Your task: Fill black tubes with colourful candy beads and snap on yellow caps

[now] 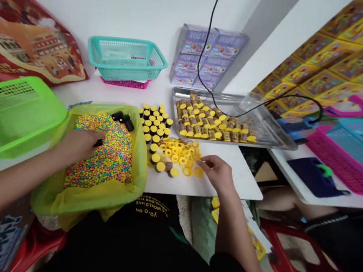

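Observation:
My left hand (82, 144) is down among the small multicoloured candy balls (103, 167) in a basket (139, 170) lined with yellow plastic. Its fingers are closed round a small black canister (98, 143), only partly showing. A few more black canisters (123, 119) lie on the candy at the back corner. Over the table, my right hand (218, 171) is at the edge of a pile of yellow rings (180, 152). Thumb and fingers are pinched together there; what they hold, if anything, I cannot make out. Black canisters with yellow tops (153, 129) stand grouped between basket and rings.
A metal tray (269, 134) of yellow wrapped canisters (207, 123) stands at the back, with a black cable (214, 98) over it. Around are a green basket (22, 115), a teal basket (126, 71) and purple boxes (206, 56). A person's leg (284, 203) shows at right.

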Available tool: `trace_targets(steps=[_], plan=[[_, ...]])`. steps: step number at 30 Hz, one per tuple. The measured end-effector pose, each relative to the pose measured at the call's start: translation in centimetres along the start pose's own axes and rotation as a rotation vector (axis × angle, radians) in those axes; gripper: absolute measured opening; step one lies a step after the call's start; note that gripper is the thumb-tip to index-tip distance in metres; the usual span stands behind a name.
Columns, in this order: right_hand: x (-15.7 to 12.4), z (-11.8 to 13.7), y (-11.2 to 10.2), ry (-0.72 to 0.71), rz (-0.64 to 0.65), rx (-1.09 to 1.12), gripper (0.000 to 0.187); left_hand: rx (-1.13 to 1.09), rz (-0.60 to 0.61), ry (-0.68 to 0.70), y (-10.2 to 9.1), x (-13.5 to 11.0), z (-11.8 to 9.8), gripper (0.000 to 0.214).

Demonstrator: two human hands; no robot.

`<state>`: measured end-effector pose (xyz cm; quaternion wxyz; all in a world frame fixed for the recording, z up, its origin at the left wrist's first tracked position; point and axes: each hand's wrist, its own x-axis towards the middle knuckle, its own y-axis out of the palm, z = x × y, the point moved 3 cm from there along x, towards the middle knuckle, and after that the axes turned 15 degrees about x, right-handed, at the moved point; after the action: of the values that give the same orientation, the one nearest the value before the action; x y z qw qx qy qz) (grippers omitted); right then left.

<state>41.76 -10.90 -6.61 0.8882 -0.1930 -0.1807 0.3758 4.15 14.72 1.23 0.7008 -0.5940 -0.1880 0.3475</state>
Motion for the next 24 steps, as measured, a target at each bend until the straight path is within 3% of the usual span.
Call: trace_targets(steps=[4, 7, 10, 15, 20, 24], plan=[[-1.9, 0.7, 1.2, -0.029, 0.149, -0.142, 0.026, 0.102, 0.026, 0.076, 0.8, 0.9, -2.9, 0.025], [-2.4, 1.4, 2.2, -0.012, 0.218, -0.315, 0.017, 0.004, 0.005, 0.092, 1.0, 1.4, -4.3, 0.024], [-2.7, 1.2, 3.0, -0.003, 0.269, -0.465, 0.019, -0.208, -0.062, 0.019, 0.9, 0.9, -4.4, 0.020], [-2.7, -0.1, 3.8, -0.061, 0.312, -0.546, 0.014, -0.572, -0.267, -0.019, 0.8, -2.0, -4.2, 0.023], [-2.4, -0.5, 3.9, -0.147, 0.297, -0.468, 0.021, -0.610, -0.497, 0.169, 0.1, -5.4, -4.7, 0.028], [-2.1, -0.5, 3.0, -0.165, 0.213, -0.364, 0.026, -0.744, -0.585, 0.179, -0.4, -7.2, -5.1, 0.025]])
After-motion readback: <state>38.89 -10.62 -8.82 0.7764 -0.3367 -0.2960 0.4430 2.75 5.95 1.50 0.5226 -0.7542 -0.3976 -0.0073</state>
